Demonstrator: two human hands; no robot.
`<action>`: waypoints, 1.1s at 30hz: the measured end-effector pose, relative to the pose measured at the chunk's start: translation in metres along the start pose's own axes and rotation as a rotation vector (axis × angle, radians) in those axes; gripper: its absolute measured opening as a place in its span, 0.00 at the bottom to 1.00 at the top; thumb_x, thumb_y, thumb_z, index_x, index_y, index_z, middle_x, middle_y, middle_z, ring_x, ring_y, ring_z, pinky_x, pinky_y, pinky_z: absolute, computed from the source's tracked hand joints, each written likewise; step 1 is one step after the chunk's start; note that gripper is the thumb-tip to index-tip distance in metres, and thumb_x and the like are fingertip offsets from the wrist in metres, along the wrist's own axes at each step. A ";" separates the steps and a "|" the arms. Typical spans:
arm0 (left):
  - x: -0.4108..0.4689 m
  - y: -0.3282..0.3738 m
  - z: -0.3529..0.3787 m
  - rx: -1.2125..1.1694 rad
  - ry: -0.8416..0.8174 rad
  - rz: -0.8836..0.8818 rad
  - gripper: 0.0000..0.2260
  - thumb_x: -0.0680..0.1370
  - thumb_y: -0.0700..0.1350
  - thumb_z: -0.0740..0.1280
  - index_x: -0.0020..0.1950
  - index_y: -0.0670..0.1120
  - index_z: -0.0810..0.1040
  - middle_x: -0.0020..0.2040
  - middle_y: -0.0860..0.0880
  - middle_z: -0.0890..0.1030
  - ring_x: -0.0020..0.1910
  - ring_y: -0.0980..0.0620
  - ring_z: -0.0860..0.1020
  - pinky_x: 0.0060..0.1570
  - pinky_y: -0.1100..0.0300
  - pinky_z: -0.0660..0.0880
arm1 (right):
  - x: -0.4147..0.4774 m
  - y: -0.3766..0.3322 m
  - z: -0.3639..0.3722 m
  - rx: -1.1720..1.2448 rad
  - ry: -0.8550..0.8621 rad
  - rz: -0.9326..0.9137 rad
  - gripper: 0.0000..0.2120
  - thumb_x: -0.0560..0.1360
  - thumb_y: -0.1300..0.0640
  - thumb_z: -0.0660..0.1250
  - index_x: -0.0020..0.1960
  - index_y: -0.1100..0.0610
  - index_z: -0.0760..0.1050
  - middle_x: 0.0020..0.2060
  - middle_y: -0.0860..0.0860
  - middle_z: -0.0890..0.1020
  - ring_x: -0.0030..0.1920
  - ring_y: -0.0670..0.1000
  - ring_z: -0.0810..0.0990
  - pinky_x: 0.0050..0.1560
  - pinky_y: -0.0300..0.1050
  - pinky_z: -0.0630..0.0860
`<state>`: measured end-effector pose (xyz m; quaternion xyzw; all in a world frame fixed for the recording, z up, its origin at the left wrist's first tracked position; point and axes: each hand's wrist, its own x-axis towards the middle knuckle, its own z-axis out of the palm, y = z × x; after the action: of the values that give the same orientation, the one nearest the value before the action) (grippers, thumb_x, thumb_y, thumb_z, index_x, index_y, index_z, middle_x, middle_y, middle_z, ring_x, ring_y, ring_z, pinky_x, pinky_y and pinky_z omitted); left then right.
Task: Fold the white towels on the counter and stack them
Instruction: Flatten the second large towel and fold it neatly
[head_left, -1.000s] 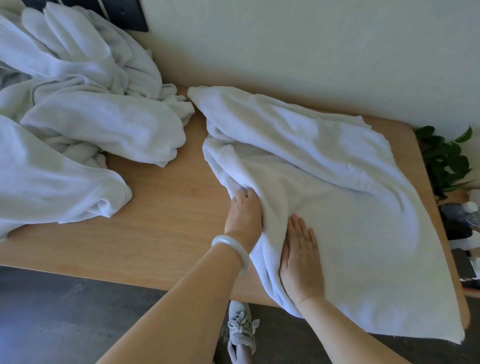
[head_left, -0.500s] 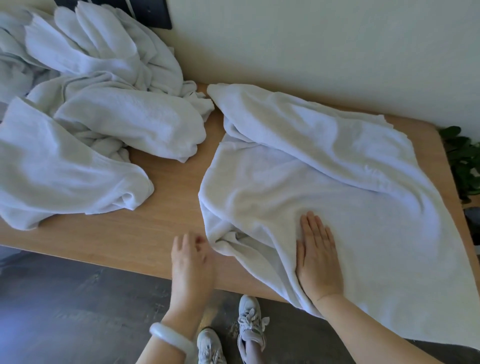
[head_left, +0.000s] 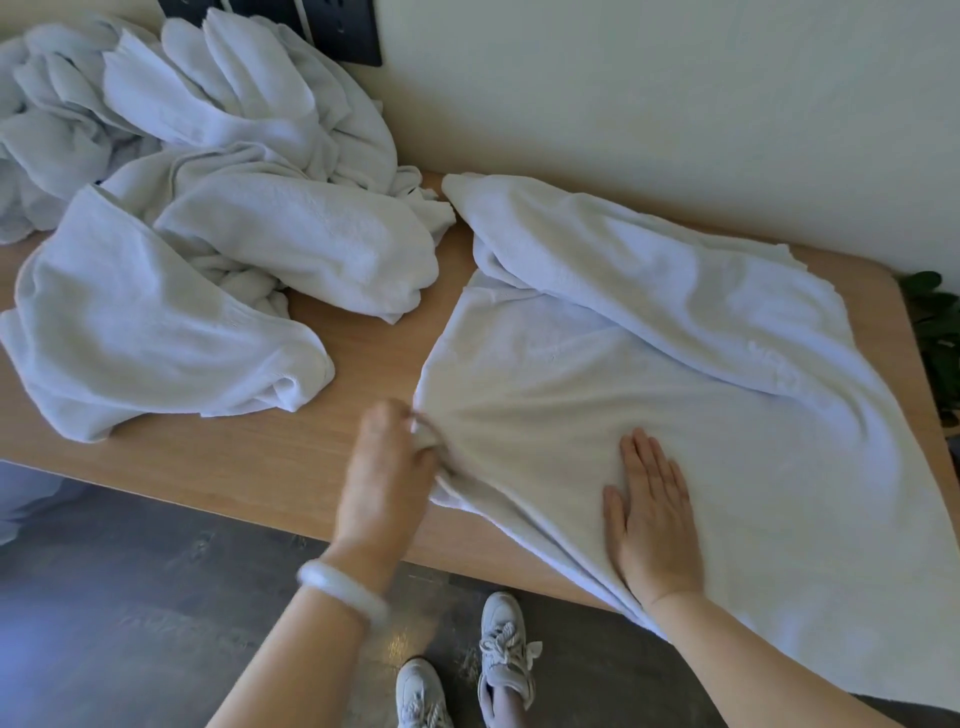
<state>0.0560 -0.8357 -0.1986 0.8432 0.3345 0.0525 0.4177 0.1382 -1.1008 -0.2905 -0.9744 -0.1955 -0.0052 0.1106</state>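
A large white towel (head_left: 649, 374) lies spread over the right half of the wooden counter (head_left: 249, 467), with its far part rumpled into a thick fold along the wall. My left hand (head_left: 387, 467) grips the towel's near-left edge, bunching the cloth, and is blurred by motion. My right hand (head_left: 652, 514) presses flat on the towel near the counter's front edge, fingers straight. A heap of several crumpled white towels (head_left: 208, 223) fills the counter's left half.
The counter backs onto a pale wall with a dark panel (head_left: 322, 26) at the top left. A green plant (head_left: 935, 332) sits past the counter's right end. My shoes (head_left: 506, 649) stand on the dark floor below the front edge.
My left hand has left the towel's fold, swung down toward the counter's front edge and come back to grip the towel's left edge. The right hand stays pressed flat.
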 end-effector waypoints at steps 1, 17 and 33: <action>-0.008 -0.013 -0.014 -0.090 0.070 -0.052 0.17 0.74 0.35 0.66 0.60 0.47 0.68 0.50 0.50 0.74 0.47 0.51 0.75 0.41 0.62 0.68 | 0.000 0.000 0.000 0.001 -0.002 0.004 0.28 0.80 0.49 0.48 0.78 0.60 0.60 0.77 0.54 0.62 0.78 0.51 0.57 0.77 0.50 0.51; -0.022 -0.033 0.002 -0.171 -0.023 -0.122 0.18 0.74 0.37 0.68 0.58 0.49 0.65 0.49 0.52 0.75 0.44 0.56 0.76 0.34 0.65 0.68 | -0.002 -0.003 -0.003 -0.032 -0.045 0.023 0.32 0.79 0.45 0.46 0.79 0.58 0.57 0.79 0.52 0.58 0.78 0.50 0.54 0.78 0.47 0.47; -0.080 -0.056 -0.023 -0.393 0.214 -0.127 0.11 0.78 0.33 0.63 0.50 0.48 0.78 0.34 0.46 0.79 0.28 0.50 0.72 0.29 0.58 0.70 | 0.000 -0.004 -0.002 -0.024 -0.038 0.022 0.32 0.78 0.47 0.46 0.78 0.59 0.57 0.79 0.53 0.57 0.79 0.50 0.53 0.78 0.46 0.45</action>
<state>-0.0431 -0.8448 -0.2098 0.7124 0.4125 0.1797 0.5385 0.1370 -1.0979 -0.2880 -0.9778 -0.1865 0.0124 0.0950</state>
